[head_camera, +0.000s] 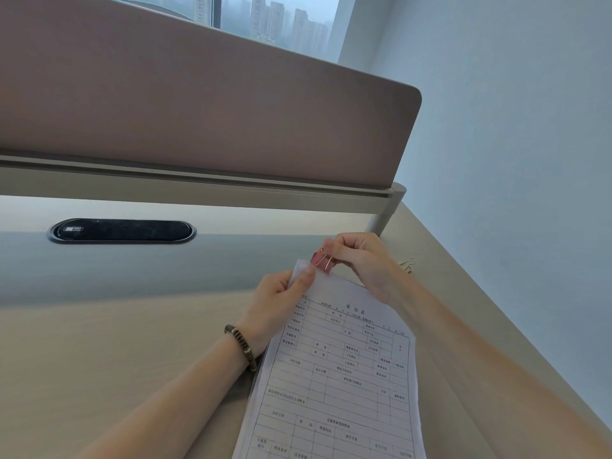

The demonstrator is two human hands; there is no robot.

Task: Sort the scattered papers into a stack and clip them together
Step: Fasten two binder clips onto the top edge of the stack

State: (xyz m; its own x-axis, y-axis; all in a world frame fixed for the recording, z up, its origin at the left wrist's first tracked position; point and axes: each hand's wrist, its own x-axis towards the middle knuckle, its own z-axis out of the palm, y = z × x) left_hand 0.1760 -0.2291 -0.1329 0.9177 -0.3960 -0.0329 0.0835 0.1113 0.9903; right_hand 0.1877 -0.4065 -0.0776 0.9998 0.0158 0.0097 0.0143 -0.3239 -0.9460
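The left hand (276, 301) pinches the paper stack (334, 376) at its top corner to keep the sheets squared; the right hand (361, 260) squeezes the pink clip (322, 260) onto that corner.

paper stack (334, 376) — bottom cut off | form print — unreadable

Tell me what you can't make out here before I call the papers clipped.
- Head view: whether the pink binder clip bites the paper stack; the right hand covers its mouth.
- Sheet count: edges overlap; the left hand covers the corner.
- Stack's lower end: cut off by the frame.
- Gold clip: half hidden behind the right wrist.
- Form text: too small.
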